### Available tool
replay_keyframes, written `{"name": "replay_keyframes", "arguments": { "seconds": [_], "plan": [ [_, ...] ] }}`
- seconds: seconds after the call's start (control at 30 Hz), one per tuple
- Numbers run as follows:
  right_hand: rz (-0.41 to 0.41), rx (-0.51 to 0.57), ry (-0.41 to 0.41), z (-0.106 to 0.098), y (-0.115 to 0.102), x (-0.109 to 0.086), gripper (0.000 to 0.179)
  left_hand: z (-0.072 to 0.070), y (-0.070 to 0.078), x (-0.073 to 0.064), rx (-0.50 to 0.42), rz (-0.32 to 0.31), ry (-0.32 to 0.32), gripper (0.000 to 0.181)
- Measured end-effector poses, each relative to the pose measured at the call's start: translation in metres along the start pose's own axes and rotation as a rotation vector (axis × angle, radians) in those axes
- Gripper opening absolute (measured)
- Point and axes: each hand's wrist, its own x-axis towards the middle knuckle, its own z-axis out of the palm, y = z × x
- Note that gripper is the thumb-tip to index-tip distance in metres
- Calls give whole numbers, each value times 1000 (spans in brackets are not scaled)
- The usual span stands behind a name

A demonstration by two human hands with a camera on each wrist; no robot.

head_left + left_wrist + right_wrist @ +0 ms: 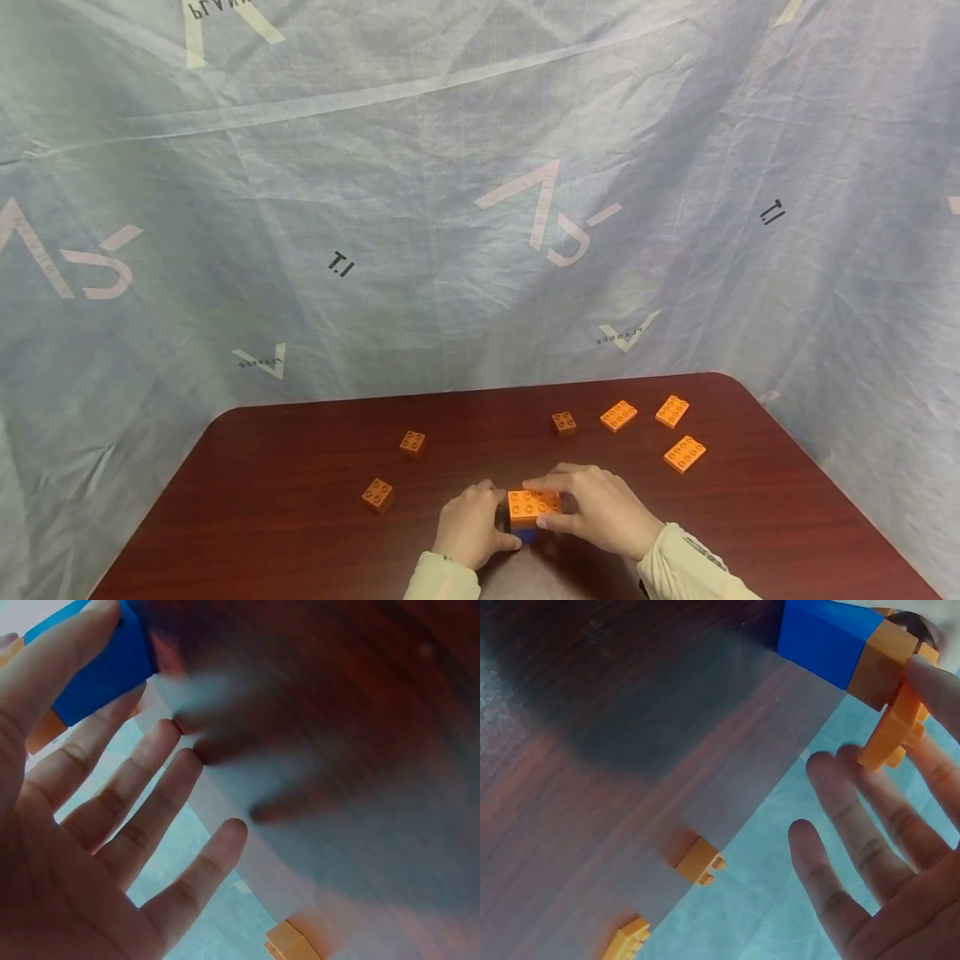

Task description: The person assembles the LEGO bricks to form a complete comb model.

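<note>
Orange brick (525, 507) in right hand (600, 507); backdrop (420, 200) reads "PLANNER", "T.I".

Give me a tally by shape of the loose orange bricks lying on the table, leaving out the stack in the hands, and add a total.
Square bricks: 3
Oblong bricks: 3
Total: 6

Wide lane between two rear small bricks (564, 423), beyond stack (523, 527); flat bricks (618, 416) crowd far right
</note>
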Motion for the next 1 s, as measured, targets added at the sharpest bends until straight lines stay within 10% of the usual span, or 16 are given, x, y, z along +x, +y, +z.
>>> {"name": "replay_keyframes", "arguments": {
  "seconds": [1.0],
  "plan": [
    [8, -144, 4, 4, -7, 0, 37, 3, -1, 0, 6, 10, 6, 53]
  ]
}}
